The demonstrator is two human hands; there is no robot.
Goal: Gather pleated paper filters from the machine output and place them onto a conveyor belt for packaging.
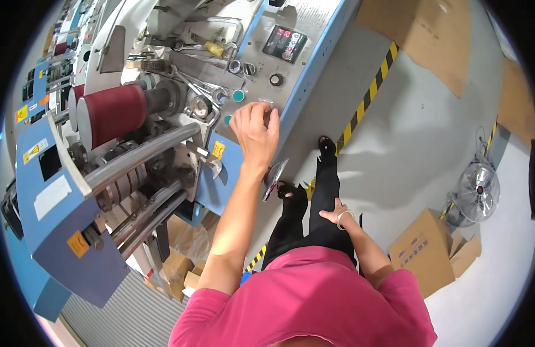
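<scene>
Control panel: grey top (259, 89) on the blue machine (224, 185), at the person's front left, partly under the left hand.
Panel axis: long; it runs away from the person, leaning right, near end by the left wrist.
Left hand: (256, 128) over the near end, fingers bent and bunched, pointing away; whether it grips or presses a control cannot be told.
Right hand: (335, 215) palm down on the right thigh (325, 194), loosely spread, thumb apart, white bracelet (346, 216) at the wrist.
Controls: 2 green buttons (238, 95), the nearer just beside the left hand; 1 black knob (277, 80) farther along; a lit display (285, 44) beyond it.
Handwheel: shiny disc (276, 176), tilted, just beside the left wrist.
Left of panel: wrenches (189, 81) and a dark red roll (113, 114).
</scene>
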